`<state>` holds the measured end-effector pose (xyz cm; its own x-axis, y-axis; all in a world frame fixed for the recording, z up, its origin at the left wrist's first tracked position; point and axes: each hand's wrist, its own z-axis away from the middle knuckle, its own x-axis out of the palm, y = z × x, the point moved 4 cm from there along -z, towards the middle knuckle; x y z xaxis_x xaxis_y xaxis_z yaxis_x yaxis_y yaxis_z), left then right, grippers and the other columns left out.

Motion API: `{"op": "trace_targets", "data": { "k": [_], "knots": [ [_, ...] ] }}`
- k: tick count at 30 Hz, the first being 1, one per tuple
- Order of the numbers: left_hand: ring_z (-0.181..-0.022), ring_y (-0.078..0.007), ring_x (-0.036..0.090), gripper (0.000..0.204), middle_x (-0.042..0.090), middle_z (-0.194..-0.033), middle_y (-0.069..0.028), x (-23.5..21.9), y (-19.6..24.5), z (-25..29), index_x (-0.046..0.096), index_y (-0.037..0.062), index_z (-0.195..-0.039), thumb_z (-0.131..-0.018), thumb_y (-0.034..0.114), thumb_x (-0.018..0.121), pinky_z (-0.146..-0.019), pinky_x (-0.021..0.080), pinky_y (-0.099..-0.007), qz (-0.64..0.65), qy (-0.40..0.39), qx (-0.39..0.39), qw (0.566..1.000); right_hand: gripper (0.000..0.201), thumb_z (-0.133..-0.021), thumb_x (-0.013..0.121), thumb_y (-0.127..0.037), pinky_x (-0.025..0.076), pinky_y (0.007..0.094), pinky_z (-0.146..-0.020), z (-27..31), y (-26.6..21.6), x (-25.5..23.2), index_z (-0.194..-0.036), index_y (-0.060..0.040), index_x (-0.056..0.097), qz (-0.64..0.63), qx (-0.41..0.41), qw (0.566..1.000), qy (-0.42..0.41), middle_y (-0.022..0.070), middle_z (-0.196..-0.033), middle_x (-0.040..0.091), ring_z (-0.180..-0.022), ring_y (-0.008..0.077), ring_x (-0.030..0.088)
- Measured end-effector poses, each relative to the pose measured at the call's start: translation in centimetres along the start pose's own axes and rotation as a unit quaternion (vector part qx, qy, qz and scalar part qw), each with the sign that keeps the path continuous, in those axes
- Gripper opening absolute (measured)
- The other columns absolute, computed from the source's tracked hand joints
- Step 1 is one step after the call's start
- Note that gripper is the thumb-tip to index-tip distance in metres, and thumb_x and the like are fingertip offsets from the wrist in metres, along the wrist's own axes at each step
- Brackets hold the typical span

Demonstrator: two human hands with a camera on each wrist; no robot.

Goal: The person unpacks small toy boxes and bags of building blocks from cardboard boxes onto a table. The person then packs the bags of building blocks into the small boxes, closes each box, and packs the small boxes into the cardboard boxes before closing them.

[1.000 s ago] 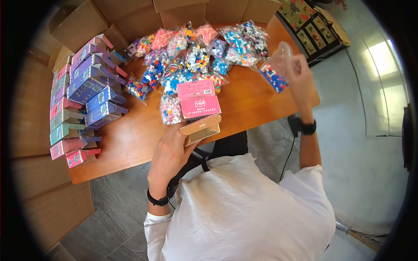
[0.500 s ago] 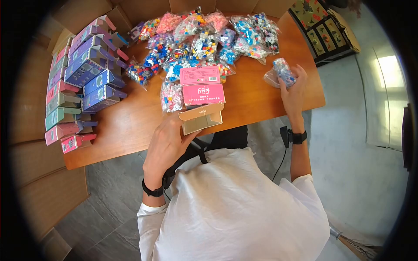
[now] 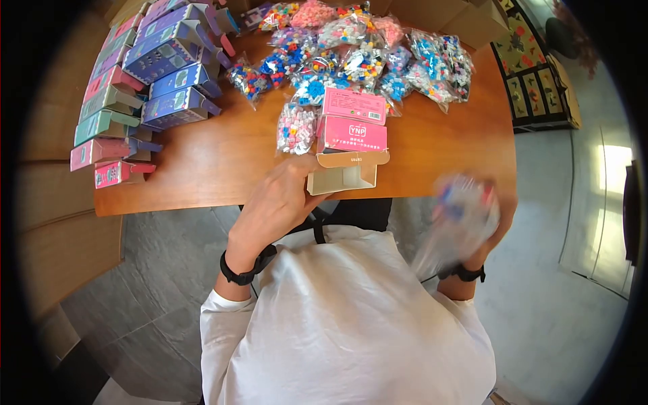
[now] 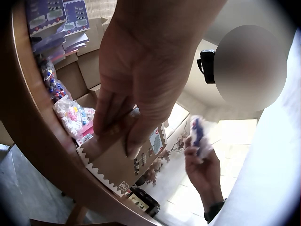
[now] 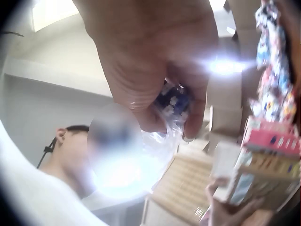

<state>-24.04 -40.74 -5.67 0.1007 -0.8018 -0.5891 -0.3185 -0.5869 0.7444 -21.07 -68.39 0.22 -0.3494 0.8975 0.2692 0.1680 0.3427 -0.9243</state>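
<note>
My left hand (image 3: 278, 194) grips a small open cardboard box (image 3: 343, 178) at the table's front edge, its mouth facing me and a brown flap raised. In the left wrist view, thumb and fingers pinch this box (image 4: 110, 172), which has a zigzag printed border. My right hand (image 3: 503, 219) holds a clear plastic bag (image 3: 466, 206) of blue, red and white small pieces, blurred, off the table's front right edge. The right wrist view shows the bag (image 5: 174, 101) pinched between thumb and fingers. Just beyond the held box lies a pink box (image 3: 354, 133) marked YNP.
Several bags of coloured pieces (image 3: 364, 64) cover the back of the table (image 3: 229, 169). A bag of pink and white pieces (image 3: 295, 128) lies left of the pink box. Rows of upright open boxes (image 3: 169, 57) stand at the left. Large cartons (image 3: 466, 23) line the back.
My right hand has brought the bag from above the table's right side back towards my body, past the front edge. The left hand keeps its hold on the box. The head view has shifted.
</note>
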Motion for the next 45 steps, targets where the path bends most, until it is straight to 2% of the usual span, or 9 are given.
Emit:
{"op": "trace_targets", "data": {
  "k": [2, 4, 7, 13, 16, 18, 24, 36, 45],
  "knots": [
    [-0.088, -0.0446, 0.070, 0.040, 0.072, -0.106, -0.0231, 0.2, -0.4, 0.0, 0.064, -0.0037, -0.113, -0.087, 0.019, 0.084, -0.077, 0.057, -0.0447, -0.017, -0.064, -0.047, 0.997, 0.031, -0.091, 0.077, -0.016, 0.061, 0.0445, -0.070, -1.5, -0.3, 2.5, -0.115, -0.0013, 0.063, 0.117, -0.174, 0.929, -0.304, 0.0205, -0.117, 0.068, -0.091, 0.0341, 0.075],
    [-0.091, -0.0426, 0.069, 0.045, 0.070, -0.107, -0.0216, 0.5, -0.6, 0.2, 0.057, -0.0016, -0.117, -0.086, 0.018, 0.084, -0.078, 0.056, -0.0459, -0.028, -0.050, -0.008, 0.998, 0.031, -0.085, 0.078, -0.012, 0.061, 0.0397, -0.072, -2.0, -0.1, 6.0, -0.112, -0.0042, 0.068, 0.147, -0.186, 0.908, -0.346, 0.0186, -0.114, 0.070, -0.095, 0.0327, 0.074],
    [-0.096, -0.0398, 0.068, 0.048, 0.068, -0.109, -0.0192, 0.3, -0.9, 0.5, 0.053, 0.0009, -0.118, -0.084, 0.016, 0.083, -0.081, 0.055, -0.0467, -0.022, -0.043, 0.027, 0.998, 0.036, -0.077, 0.080, -0.009, 0.061, 0.0355, -0.074, -3.5, 2.3, 7.9, -0.111, -0.0067, 0.069, 0.271, -0.297, 0.854, -0.331, 0.0138, -0.114, 0.070, -0.096, 0.0307, 0.073],
    [-0.103, -0.0369, 0.066, 0.036, 0.068, -0.111, -0.0131, -1.2, 0.4, 0.1, 0.064, 0.0030, -0.112, -0.081, 0.009, 0.079, -0.088, 0.054, -0.0432, 0.045, -0.020, 0.056, 0.997, 0.027, -0.083, 0.078, 0.004, 0.061, 0.0370, -0.074, -5.6, 2.8, 8.6, -0.108, 0.0019, 0.067, 0.394, -0.314, 0.801, -0.325, 0.0141, -0.105, 0.074, -0.093, 0.0342, 0.075],
    [-0.100, -0.0378, 0.066, 0.036, 0.067, -0.111, -0.0141, -0.8, 0.2, 0.0, 0.063, 0.0012, -0.113, -0.081, 0.005, 0.078, -0.086, 0.054, -0.0452, -0.019, -0.054, 0.051, 0.997, 0.035, -0.080, 0.080, 0.004, 0.059, 0.0367, -0.070, -5.8, 2.6, 8.2, -0.112, -0.0013, 0.068, 0.407, -0.336, 0.790, -0.311, 0.0134, -0.107, 0.073, -0.087, 0.0304, 0.073],
    [-0.098, -0.0384, 0.066, 0.040, 0.067, -0.111, -0.0149, -0.2, -0.5, 0.5, 0.060, 0.0002, -0.115, -0.081, 0.006, 0.080, -0.085, 0.054, -0.0456, -0.023, -0.015, 0.056, 0.998, 0.027, -0.075, 0.080, -0.003, 0.054, 0.0314, -0.064, -5.7, 2.1, 7.7, -0.099, -0.0129, 0.073, 0.463, -0.407, 0.724, -0.310, 0.0058, -0.112, 0.067, -0.086, 0.0220, 0.067],
    [-0.096, -0.0400, 0.067, 0.055, 0.067, -0.112, -0.0171, -0.4, -0.2, 0.4, 0.051, -0.0014, -0.120, -0.080, 0.013, 0.085, -0.082, 0.055, -0.0461, -0.020, -0.013, 0.059, 0.998, 0.032, -0.073, 0.078, -0.005, 0.050, 0.0312, -0.063, -5.6, 0.4, 6.5, -0.103, -0.0121, 0.072, 0.587, -0.309, 0.661, -0.351, 0.0053, -0.111, 0.066, -0.077, 0.0196, 0.060],
    [-0.099, -0.0397, 0.067, 0.058, 0.066, -0.113, -0.0172, -0.3, 0.1, 0.4, 0.050, -0.0017, -0.122, -0.077, 0.006, 0.085, -0.084, 0.054, -0.0463, -0.040, -0.028, 0.060, 0.997, 0.044, -0.072, 0.079, -0.013, 0.050, 0.0408, -0.064, -7.3, 0.4, 8.9, -0.110, -0.0061, 0.059, 0.552, -0.086, 0.698, -0.448, 0.0105, -0.109, 0.055, -0.083, 0.0287, 0.064],
    [-0.094, -0.0397, 0.068, 0.054, 0.066, -0.110, -0.0164, -0.4, 0.3, 0.1, 0.053, 0.0000, -0.122, -0.079, 0.010, 0.085, -0.083, 0.055, -0.0464, -0.021, -0.017, 0.055, 0.998, 0.044, -0.079, 0.083, -0.028, 0.049, 0.0365, -0.060, -7.1, 1.0, 8.5, -0.113, -0.0119, 0.062, 0.585, -0.143, 0.720, -0.345, 0.0068, -0.102, 0.059, -0.077, 0.0251, 0.066]
  ]
}}
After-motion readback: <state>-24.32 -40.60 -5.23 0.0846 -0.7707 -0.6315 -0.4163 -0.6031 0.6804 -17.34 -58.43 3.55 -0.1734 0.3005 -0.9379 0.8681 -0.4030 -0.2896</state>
